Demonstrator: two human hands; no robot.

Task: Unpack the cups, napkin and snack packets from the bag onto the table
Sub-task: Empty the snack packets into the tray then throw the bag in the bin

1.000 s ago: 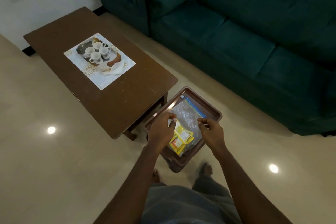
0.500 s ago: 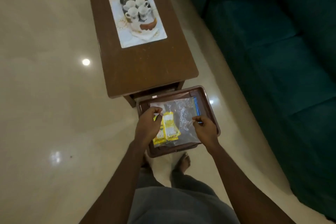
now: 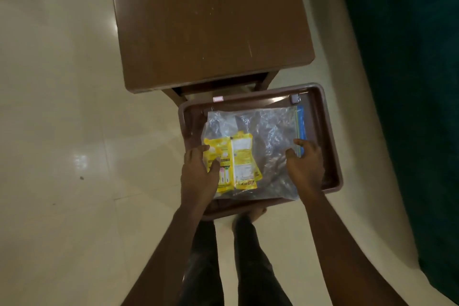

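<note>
Glossy tiled floor (image 3: 62,131), crinkled clear bag (image 3: 268,136), rectangular tray (image 3: 330,146)

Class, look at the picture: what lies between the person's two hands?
In the head view, between the left hand and right hand lie two yellow snack packets and crinkled clear bag.

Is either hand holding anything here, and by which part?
Left hand presses the yellow snack packets at their left edge through the clear bag; right hand is at its zip end. A closed grip cannot be told.
</note>
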